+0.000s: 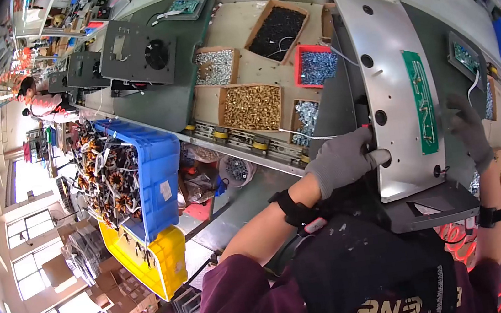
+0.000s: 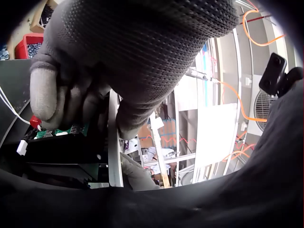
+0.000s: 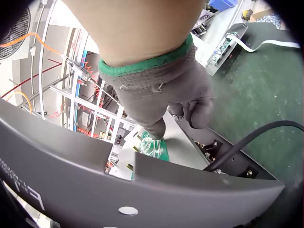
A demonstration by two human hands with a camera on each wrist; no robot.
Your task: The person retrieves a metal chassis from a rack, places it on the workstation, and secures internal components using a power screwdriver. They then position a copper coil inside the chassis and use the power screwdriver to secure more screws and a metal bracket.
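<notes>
A silver metal panel with a green circuit board stands tilted up in front of me. My gloved left hand grips its left edge, fingers curled round the rim. Under that hand sit a small red connector and a green board strip. My gloved right hand holds the panel's right edge. In the right wrist view the right hand pinches the edge beside a green board, above the grey panel face.
Cardboard boxes of screws and a red tray lie on the bench. A black chassis with a fan sits on the green line. Blue and yellow bins hold wound coils. A black cable crosses the green mat.
</notes>
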